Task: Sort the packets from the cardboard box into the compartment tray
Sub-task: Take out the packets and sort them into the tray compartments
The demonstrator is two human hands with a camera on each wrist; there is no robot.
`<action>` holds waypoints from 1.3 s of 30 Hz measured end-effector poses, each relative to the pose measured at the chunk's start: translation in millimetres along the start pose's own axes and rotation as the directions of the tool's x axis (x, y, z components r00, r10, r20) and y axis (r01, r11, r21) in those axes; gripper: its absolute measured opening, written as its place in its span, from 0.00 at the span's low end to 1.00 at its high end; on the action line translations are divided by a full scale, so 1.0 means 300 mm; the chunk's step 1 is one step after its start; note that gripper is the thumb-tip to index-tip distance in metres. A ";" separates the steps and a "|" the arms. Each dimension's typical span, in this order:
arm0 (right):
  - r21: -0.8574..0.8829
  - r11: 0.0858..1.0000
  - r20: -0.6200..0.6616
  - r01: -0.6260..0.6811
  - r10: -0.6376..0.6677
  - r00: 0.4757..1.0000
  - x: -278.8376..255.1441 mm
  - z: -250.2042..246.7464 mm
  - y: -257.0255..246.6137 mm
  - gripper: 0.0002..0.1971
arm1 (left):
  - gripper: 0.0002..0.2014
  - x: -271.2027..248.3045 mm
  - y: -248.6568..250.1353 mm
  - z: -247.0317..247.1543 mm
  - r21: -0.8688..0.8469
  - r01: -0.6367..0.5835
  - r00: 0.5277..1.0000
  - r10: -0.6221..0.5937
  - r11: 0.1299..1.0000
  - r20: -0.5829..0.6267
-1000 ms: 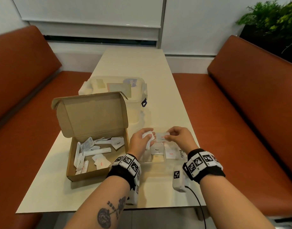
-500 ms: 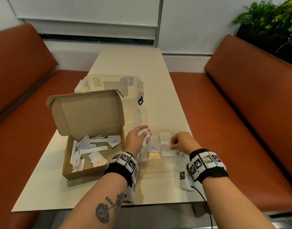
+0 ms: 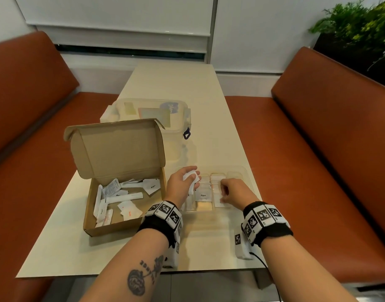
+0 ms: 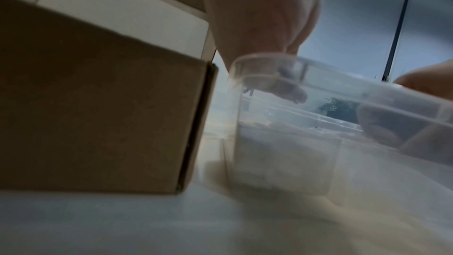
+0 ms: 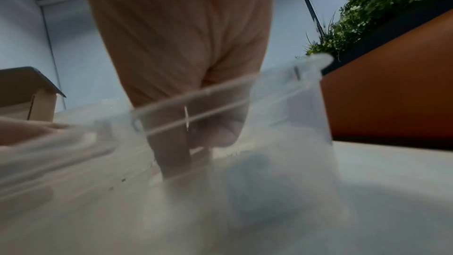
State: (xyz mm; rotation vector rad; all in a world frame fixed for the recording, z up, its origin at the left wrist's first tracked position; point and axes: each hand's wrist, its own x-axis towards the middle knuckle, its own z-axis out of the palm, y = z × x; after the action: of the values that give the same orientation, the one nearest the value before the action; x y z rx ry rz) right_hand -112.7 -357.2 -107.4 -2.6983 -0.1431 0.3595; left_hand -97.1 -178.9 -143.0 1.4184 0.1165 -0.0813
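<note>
The open cardboard box (image 3: pixel 113 229) sits left on the table, with several white packets (image 3: pixel 126 205) loose inside. To its right stands the clear compartment tray (image 3: pixel 245 173), some compartments holding packets. My left hand (image 3: pixel 183 184) hovers over the tray's left end and grips a few white packets (image 3: pixel 190 177). My right hand (image 3: pixel 233 194) dips into a middle compartment, fingers pointing down. In the right wrist view those fingers (image 5: pixel 176 152) blur behind the tray wall (image 5: pixel 306 123), so I cannot tell whether they pinch a packet. The left wrist view shows the box (image 4: pixel 98 113) beside the tray (image 4: pixel 282 152).
A lidded clear plastic container (image 3: pixel 150 112) stands behind the box. Orange bench seats (image 3: pixel 317 149) flank the table on both sides. A plant (image 3: pixel 361 29) sits at the back right. A small white tagged device (image 3: pixel 241 245) with a cable hangs by my right wrist near the table's front edge.
My hands have parted. The right hand took a packet away from the left hand and went down into the tray. The left hand stayed above the tray's left end with its packets.
</note>
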 end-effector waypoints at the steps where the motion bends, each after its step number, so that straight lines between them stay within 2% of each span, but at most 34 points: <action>1: 0.002 1.000 -0.001 -0.001 0.001 1.000 0.001 0.008 0.004 0.19 | 0.12 0.000 0.000 -0.001 -0.003 0.001 1.000 -0.001 1.000 0.003; 12: 0.030 0.999 -0.066 -0.039 0.041 0.997 0.012 0.046 0.016 0.18 | 0.11 -0.009 0.013 0.001 -0.048 0.060 0.995 -0.056 0.997 0.078; 15: 0.183 0.983 -0.204 0.017 0.021 0.979 0.009 0.033 -0.011 0.10 | 0.12 -0.017 0.020 0.005 -0.009 0.090 0.988 -0.088 0.996 0.130; 17: 0.349 0.934 -0.281 0.083 0.019 0.960 0.008 0.015 -0.043 0.07 | 0.15 -0.023 0.025 0.008 0.039 0.091 0.981 -0.096 0.995 0.166; 19: 0.489 0.865 -0.251 0.111 0.018 0.968 0.008 0.000 -0.070 0.08 | 0.15 -0.025 0.028 0.011 0.104 0.077 0.973 -0.097 0.992 0.209; 21: 0.541 0.834 -0.210 0.107 0.010 0.978 0.006 -0.005 -0.082 0.06 | 0.16 -0.026 0.030 0.014 0.145 0.073 0.966 -0.106 0.987 0.235; 23: 0.556 0.825 -0.210 0.099 0.024 0.977 0.010 -0.005 -0.080 0.05 | 0.16 -0.024 0.031 0.014 0.134 0.077 0.973 -0.104 0.988 0.207; 25: 0.583 0.808 -0.241 0.087 0.069 0.968 0.016 -0.008 -0.071 0.04 | 0.15 -0.016 0.031 0.010 0.102 0.087 0.987 -0.099 0.991 0.128; 28: 0.615 0.785 -0.271 0.071 0.126 0.954 0.024 -0.017 -0.052 0.04 | 0.08 -0.004 0.027 0.006 0.070 0.085 0.995 -0.088 0.994 0.043; 30: 0.616 0.785 -0.271 0.069 0.129 0.954 0.023 -0.019 -0.046 0.04 | 0.05 0.000 0.022 0.005 0.115 0.051 0.997 -0.057 0.992 0.049; 36: 0.620 0.782 -0.214 0.056 0.100 0.972 0.012 -0.012 -0.035 0.02 | 0.05 -0.002 0.022 0.008 0.151 0.014 0.999 -0.020 0.988 0.038; 39: 0.605 0.794 -0.174 0.058 0.060 0.983 0.007 -0.006 -0.032 0.05 | 0.05 -0.006 0.033 0.016 0.167 -0.003 0.999 -0.006 0.986 0.050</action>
State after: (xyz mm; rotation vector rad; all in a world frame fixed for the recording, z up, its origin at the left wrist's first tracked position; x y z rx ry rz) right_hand -110.7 -349.0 -102.5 -2.0680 0.0297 0.1178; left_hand -97.3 -182.2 -132.4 1.5823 0.0708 -0.1301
